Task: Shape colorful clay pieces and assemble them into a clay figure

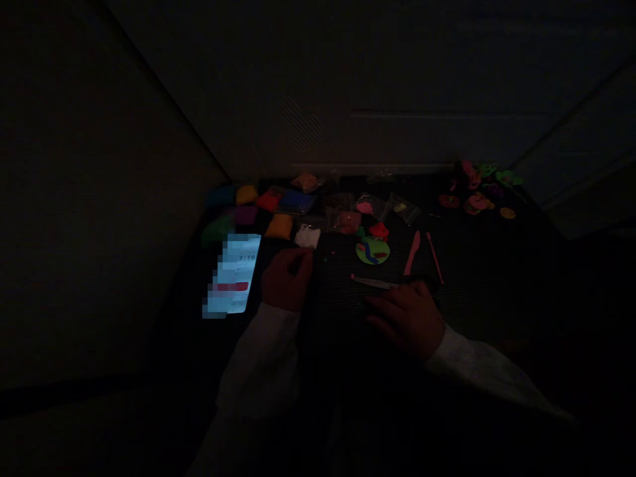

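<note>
The picture is very dark. My left hand (285, 281) is closed in a pinch just in front of a bag of white clay (307, 236); anything between its fingertips is hidden. To the right, my right hand (406, 317) lies low over the dark table with its fingers stretched out. Beside its fingers are scissors (373, 282), blades pointing left, their dark handles partly behind the hand; I cannot tell whether it touches them. Beyond lies a round green clay disc (372, 252) with blue and red shapes on it.
A lit phone (238, 273) lies left of my left hand. Several bags of coloured clay, including an orange one (279, 226), line the back left. A pink plastic knife (412, 253) and a thin pink stick (434, 258) lie right. Clay figures (477, 203) stand back right, before a wall.
</note>
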### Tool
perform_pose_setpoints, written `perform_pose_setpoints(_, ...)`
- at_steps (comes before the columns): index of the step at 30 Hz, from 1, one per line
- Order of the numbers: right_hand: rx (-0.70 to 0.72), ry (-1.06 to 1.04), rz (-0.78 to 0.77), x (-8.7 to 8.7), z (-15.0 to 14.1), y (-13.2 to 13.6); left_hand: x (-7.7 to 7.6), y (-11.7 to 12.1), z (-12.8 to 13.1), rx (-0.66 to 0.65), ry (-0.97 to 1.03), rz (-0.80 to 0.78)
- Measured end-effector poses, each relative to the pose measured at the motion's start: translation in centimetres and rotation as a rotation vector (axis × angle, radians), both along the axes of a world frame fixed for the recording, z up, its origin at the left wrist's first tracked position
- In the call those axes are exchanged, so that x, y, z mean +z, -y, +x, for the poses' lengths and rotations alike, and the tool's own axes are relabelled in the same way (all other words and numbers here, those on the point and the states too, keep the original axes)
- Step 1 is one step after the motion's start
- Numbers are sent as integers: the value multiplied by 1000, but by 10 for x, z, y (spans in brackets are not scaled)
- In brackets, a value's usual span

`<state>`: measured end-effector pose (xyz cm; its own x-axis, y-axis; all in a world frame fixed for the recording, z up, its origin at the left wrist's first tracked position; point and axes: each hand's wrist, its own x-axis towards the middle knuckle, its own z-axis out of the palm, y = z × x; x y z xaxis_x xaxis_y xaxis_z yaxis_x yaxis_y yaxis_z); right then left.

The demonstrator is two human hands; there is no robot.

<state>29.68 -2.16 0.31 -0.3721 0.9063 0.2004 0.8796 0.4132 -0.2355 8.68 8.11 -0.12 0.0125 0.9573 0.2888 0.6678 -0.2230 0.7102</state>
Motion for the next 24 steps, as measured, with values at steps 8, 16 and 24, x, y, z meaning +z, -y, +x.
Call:
perform_pose_setpoints(8, 41, 103, 17, 0, -7, -1, 4, 2, 2, 9, 3, -11)
perform_pose_setpoints(16, 69, 127, -21, 1, -8, -2, 1, 1, 1, -5, 5, 4)
perform_pose_setpoints(24, 104, 136, -23, 2, -9, -2, 1, 1, 1, -12, -5, 14)
